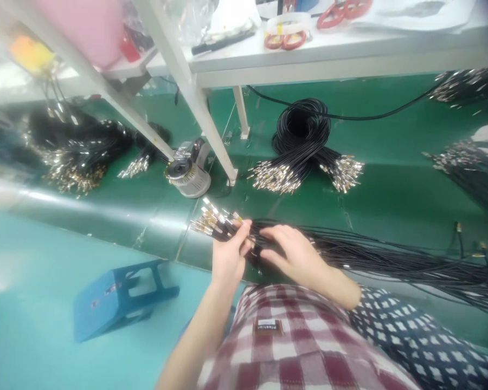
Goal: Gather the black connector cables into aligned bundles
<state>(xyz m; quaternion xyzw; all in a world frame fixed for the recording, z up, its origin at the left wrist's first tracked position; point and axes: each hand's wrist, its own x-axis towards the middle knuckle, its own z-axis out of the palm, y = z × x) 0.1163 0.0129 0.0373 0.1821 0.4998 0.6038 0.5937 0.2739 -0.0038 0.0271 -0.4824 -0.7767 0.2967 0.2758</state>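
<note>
We hold a long bundle of black cables (370,257) on the near side of the coil (303,127), and it trails away to the right past that coil. Its metal tips (213,216) fan out nearer to us than the coil and to its left. Our left hand (229,260) has its grip wrapped around the bundle just behind those tips, the thumb pressed across the top. Our right hand (290,252), directly nearer to us than the coil, has its grip spread, thumb and fingers parted over the cables; we cannot tell how firmly they touch.

The coil lies on a green surface (390,187), its own two tufts of metal ends pointing towards us. Left of the coil stands a round grey device (191,187), and farther left lies a blurred cable heap (85,135). Beyond the coil, higher up, the white worktop (350,57) carries red-handled scissors (287,40). A blue stool (106,303) is well to the left of the coil, closer to us.
</note>
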